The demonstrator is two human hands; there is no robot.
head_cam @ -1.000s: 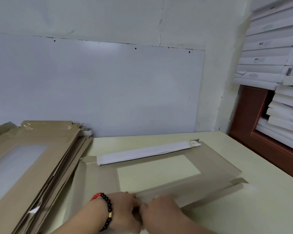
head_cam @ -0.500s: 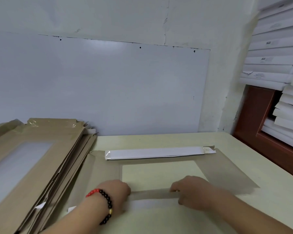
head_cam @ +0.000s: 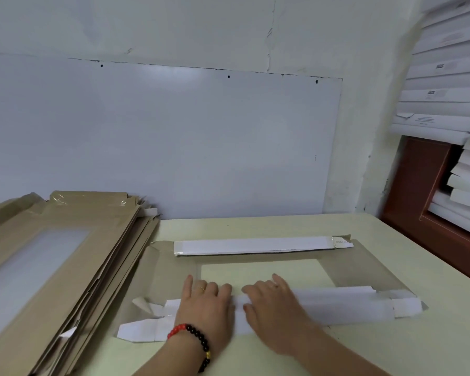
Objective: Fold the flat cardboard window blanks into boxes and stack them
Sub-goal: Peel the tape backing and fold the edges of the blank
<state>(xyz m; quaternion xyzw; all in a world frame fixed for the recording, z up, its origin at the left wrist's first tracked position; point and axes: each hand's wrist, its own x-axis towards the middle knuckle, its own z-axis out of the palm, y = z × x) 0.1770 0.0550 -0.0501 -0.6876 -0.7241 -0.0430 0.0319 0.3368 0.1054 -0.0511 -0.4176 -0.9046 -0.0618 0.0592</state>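
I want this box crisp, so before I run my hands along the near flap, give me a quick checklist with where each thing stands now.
1. Near flap folded over onto the blank: ok, its white side faces up.
2. Both hands on it: ok, left hand and right hand press flat, side by side at the middle.
3. Far flap folded down: ok.
4. Window opening clear of flaps: ok.
5. Near flap's right end creased flat: not ok, it looks rounded up.
6. Left end tabs tucked: not ok, they lie splayed.
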